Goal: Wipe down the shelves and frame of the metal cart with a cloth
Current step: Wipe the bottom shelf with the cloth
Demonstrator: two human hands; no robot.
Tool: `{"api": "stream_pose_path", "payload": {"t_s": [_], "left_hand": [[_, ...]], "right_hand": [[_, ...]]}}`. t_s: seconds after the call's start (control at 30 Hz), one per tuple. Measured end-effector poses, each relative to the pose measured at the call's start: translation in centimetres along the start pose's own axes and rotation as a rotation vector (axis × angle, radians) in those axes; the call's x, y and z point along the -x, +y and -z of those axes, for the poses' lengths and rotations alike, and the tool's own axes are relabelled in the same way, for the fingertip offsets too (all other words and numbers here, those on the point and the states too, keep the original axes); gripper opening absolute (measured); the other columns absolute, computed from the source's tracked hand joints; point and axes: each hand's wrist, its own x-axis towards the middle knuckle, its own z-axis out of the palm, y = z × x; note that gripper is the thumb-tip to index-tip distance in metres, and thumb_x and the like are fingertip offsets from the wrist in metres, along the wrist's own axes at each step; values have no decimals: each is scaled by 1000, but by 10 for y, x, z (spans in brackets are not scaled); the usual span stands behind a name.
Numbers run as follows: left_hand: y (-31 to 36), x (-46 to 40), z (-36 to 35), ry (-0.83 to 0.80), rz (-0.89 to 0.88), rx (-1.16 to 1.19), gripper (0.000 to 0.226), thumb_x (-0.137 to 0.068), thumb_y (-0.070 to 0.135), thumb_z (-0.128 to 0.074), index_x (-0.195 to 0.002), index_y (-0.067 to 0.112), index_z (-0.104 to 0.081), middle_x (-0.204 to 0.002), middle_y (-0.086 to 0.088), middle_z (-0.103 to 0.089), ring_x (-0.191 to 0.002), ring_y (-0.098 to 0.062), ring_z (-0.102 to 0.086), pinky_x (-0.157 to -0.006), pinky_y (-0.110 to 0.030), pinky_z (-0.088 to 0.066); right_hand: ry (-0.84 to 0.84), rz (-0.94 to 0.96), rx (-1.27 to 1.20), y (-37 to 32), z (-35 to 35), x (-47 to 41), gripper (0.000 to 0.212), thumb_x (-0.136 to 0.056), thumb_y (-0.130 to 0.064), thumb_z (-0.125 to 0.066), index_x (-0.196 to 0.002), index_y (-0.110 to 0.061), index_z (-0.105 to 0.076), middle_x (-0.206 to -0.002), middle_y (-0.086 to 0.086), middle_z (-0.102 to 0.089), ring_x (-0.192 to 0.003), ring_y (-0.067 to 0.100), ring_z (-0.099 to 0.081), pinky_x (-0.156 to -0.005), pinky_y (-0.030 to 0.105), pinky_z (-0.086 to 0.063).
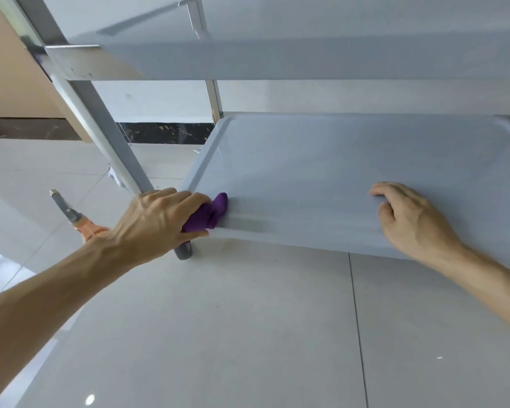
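The metal cart's lower shelf (321,166) is a pale grey tray with a raised rim, filling the middle right. Above it hangs the upper shelf (277,54). A grey metal post (100,119) of the frame slants down at the left to its foot near the shelf's front left corner. My left hand (156,222) is closed on a bunched purple cloth (211,214), pressing it on the shelf's front left corner beside that post. My right hand (409,219) rests on the shelf's front rim at the right, fingers curled on the surface, holding nothing.
A cordless drill (74,216) with an orange body and a chuck lies on the pale tiled floor (218,334) left of my left forearm. A dark marble skirting (159,132) and a white wall run behind the cart. A rear post (214,101) stands at the back.
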Motion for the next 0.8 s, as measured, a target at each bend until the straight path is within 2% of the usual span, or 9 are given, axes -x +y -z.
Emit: {"api": "stream_pose_path", "payload": {"t_s": [0.1,0.2,0.27,0.33,0.4,0.47,0.53,0.67,0.8], "left_hand": [[29,-8,18,45,335,220,37,-73,68,-68,-97,43,-56,-69,24,-63,-63,0,-62,-56,-23,-49],[56,-27,33,107,535,604,47,-59,76,-68,-93,45,-56,-73,23,-65,-70,2,-64,-50,-12,-48],[73,-43,43,153,556,799,48,-59,78,-67,-89,42,-59,-77,26,-66,-71,7,-63,-43,-9,-44],[89,-59,53,170,531,939,51,-59,79,-67,-89,38,-62,-78,22,-68,-68,2,-65,-47,-12,-46],[107,-73,61,162,496,1046,51,-60,78,-67,-88,35,-63,-77,15,-70,-67,-2,-66,-52,-15,-50],[125,-86,68,138,457,1130,48,-63,75,-68,-86,33,-64,-80,9,-71,-69,-7,-68,-55,-21,-54],[142,-96,73,104,415,1208,48,-66,74,-70,-86,31,-64,-88,3,-71,-74,-10,-69,-59,-25,-57],[175,-108,84,89,338,1223,50,-68,78,-50,-89,34,-62,-103,8,-60,-79,5,-61,-58,-8,-45],[214,-106,96,42,186,1320,48,-78,75,-36,-97,39,-61,-108,16,-56,-93,7,-57,-69,-3,-41]], "right_hand": [[-50,-34,-81,-8,7,-2,29,-93,0,-52,-118,-5,-64,-127,11,-64,-122,29,-58,-104,31,-38],[-46,-83,-378,-31,18,2,22,-94,-22,-64,-116,-20,-64,-124,-5,-66,-122,14,-58,-103,20,-38],[-161,-79,-666,-51,27,5,42,-84,-47,-68,-121,-28,-59,-128,-15,-62,-122,1,-57,-108,24,-41],[-315,-45,-868,-69,38,9,70,-74,-63,-72,-135,-35,-49,-137,-19,-54,-126,-5,-52,-108,28,-44],[-423,-5,-995,-83,48,11,100,-59,-69,-80,-145,-43,-35,-144,-19,-48,-130,-4,-48,-105,26,-45],[-445,19,-1065,-93,58,11,115,-51,-64,-86,-148,-45,-27,-143,-19,-49,-130,-4,-49,-102,23,-48],[-382,35,-1053,-96,67,15,102,-60,-47,-90,-146,-39,-34,-135,-16,-57,-126,2,-55,-102,27,-49],[-201,-59,-1042,-79,87,32,44,-79,-31,-82,-117,-23,-62,-116,2,-70,-112,21,-66,-100,47,-52],[-132,-113,-1129,-47,115,65,38,-85,-30,-77,-118,-20,-62,-119,10,-68,-114,30,-65,-95,49,-54]]}}
